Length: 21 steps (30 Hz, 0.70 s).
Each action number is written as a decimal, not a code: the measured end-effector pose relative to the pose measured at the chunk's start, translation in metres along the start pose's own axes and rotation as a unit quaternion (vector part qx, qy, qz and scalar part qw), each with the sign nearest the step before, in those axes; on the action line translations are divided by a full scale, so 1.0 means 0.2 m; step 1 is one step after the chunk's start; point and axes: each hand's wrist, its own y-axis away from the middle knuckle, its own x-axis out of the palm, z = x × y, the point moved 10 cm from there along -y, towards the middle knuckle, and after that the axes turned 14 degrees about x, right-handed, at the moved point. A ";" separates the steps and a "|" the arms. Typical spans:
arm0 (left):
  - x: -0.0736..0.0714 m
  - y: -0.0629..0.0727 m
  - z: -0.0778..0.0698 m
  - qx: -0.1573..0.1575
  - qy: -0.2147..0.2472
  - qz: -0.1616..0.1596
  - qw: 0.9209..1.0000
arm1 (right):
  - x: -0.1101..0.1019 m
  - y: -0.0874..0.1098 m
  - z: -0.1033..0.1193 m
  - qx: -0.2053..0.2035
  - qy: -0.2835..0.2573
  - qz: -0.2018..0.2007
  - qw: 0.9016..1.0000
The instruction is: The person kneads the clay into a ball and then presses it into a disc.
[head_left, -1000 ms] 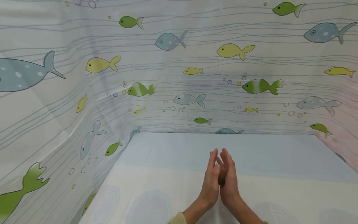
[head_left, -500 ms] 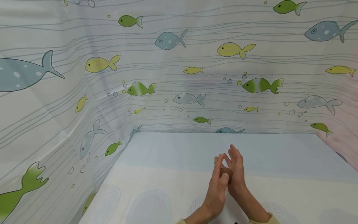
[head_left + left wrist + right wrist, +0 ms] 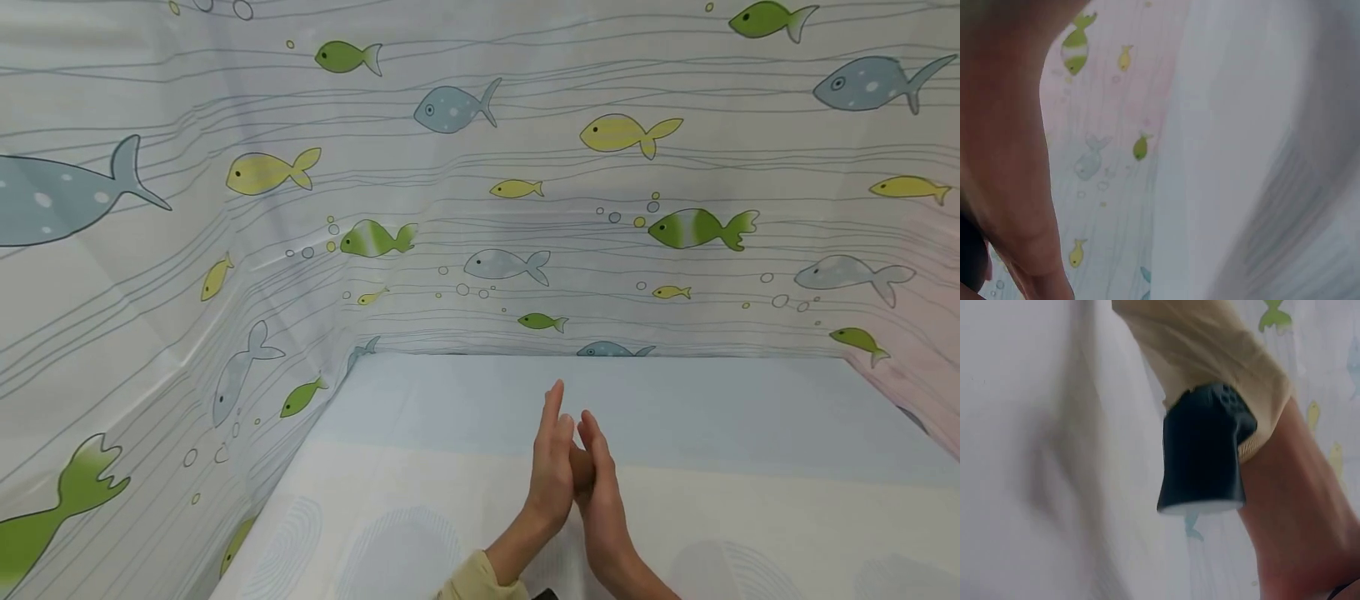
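Note:
A brown ball, soft-looking like modelling clay, sits between my two upright palms in the head view. The left hand presses it from the left with straight fingers, reaching slightly farther forward. From the other side the right hand presses, its fingers also straight. Most of the ball is hidden by the palms. In the left wrist view a bare forearm fills the left side. The right wrist view shows a tan sleeve and a dark wrist-worn device; the ball is in neither wrist view.
A table with a pale blue and white cloth lies under the hands. Behind it and at the left hangs a white curtain printed with fish. Pinkish fabric borders the right side.
The hands slide against each other: half a second ago the right hand was farther forward, now the left is. Both have shifted left; the ball stays between the palms.

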 end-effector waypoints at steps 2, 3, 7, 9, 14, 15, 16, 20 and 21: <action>-0.01 -0.02 0.00 0.005 -0.001 0.000 1.000 | 0.01 0.02 0.01 -0.003 0.003 0.005 1.000; -0.02 -0.03 0.00 0.006 0.000 -0.001 1.000 | 0.01 0.02 0.02 -0.008 0.007 0.009 1.000; -0.04 -0.05 0.01 0.002 0.009 -0.005 1.000 | 0.03 0.05 0.04 -0.019 0.010 0.016 1.000; -0.04 -0.06 0.02 -0.002 0.014 -0.008 1.000 | 0.04 0.06 0.05 -0.030 0.013 0.021 0.999; -0.06 -0.05 0.05 -0.016 0.015 -0.009 1.000 | 0.03 0.09 0.09 -0.051 0.006 0.028 0.998; -0.06 -0.05 0.06 -0.020 0.015 -0.009 1.000 | 0.03 0.09 0.10 -0.055 0.000 0.028 0.998; -0.06 -0.04 0.07 -0.024 0.015 -0.009 1.000 | 0.03 0.09 0.11 -0.056 -0.006 0.027 0.998; -0.04 -0.01 0.09 -0.031 0.011 0.004 0.999 | 0.02 0.08 0.14 -0.061 -0.028 0.026 0.997; -0.03 -0.01 0.09 -0.030 0.008 0.009 0.999 | 0.01 0.07 0.14 -0.058 -0.034 0.023 0.997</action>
